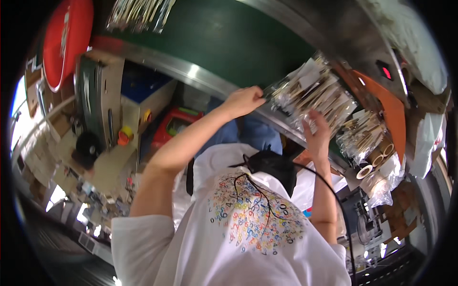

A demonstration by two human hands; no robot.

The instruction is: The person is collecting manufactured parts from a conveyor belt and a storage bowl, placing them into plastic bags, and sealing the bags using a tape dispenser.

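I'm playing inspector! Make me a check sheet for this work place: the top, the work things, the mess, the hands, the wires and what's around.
Surface: dark green top with a shiny metal edge.
Job's things: heap of clear-wrapped packs near both hands; another bundle at upper left.
Clutter: rolls and crumpled clear plastic, right.
Hands: left hand curled by the edge, grip unclear; right hand open beside the heap, contact unclear.
Cables: black cable crosses the right forearm.
Surroundings: red tub, orange panel.
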